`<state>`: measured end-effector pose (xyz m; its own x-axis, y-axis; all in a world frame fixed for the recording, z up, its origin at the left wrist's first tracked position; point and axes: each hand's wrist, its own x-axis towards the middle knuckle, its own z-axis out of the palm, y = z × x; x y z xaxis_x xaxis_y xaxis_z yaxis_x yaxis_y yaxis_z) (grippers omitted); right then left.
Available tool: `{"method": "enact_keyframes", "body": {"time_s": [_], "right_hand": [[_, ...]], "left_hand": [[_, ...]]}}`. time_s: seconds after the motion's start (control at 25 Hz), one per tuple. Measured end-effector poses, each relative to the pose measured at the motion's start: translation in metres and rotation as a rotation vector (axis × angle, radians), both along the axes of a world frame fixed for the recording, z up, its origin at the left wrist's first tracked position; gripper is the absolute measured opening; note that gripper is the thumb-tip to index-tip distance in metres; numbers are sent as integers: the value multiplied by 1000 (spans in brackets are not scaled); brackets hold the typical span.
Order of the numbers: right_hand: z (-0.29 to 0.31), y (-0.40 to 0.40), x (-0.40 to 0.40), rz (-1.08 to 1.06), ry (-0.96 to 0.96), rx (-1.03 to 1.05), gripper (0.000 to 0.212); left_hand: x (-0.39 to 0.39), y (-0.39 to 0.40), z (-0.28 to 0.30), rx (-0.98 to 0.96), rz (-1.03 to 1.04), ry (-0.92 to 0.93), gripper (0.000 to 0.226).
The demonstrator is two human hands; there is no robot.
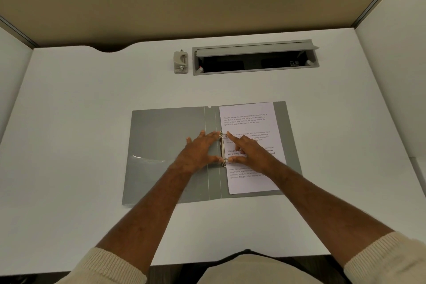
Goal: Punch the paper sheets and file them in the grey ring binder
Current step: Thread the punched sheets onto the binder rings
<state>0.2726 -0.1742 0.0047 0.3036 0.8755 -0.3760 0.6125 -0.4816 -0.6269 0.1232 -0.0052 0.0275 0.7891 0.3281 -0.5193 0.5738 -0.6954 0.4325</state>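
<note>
The grey ring binder lies open and flat on the white desk. White printed paper sheets rest on its right half, their left edge at the metal ring mechanism. My left hand is on the left of the rings, with forefinger and thumb touching the two rings. My right hand lies on the sheets, its forefinger and thumb touching the same rings from the right. Whether the rings are open or closed I cannot tell. A beige hole punch stands at the back of the desk, apart from both hands.
A grey cable tray with its lid raised is set into the desk right of the punch. Beige partition walls enclose the desk at the back, white panels at both sides. The desk's front edge is near my body.
</note>
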Motion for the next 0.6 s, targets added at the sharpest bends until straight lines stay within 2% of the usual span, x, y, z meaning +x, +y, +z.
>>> {"method": "enact_keyframes", "body": {"time_s": [0.24,0.44,0.6], "right_hand": [[-1,-24,-11,-181,126,6,87],[-1,-68,-18,-273,100,5,77],[4,-103,-21,-425,-14,14,72]], "left_hand": [[-15,-10,5,14,4,-48,91],[-38,-46,13,17,159,-231,69],[-47,-77,12,-45,210,-290,66]]}}
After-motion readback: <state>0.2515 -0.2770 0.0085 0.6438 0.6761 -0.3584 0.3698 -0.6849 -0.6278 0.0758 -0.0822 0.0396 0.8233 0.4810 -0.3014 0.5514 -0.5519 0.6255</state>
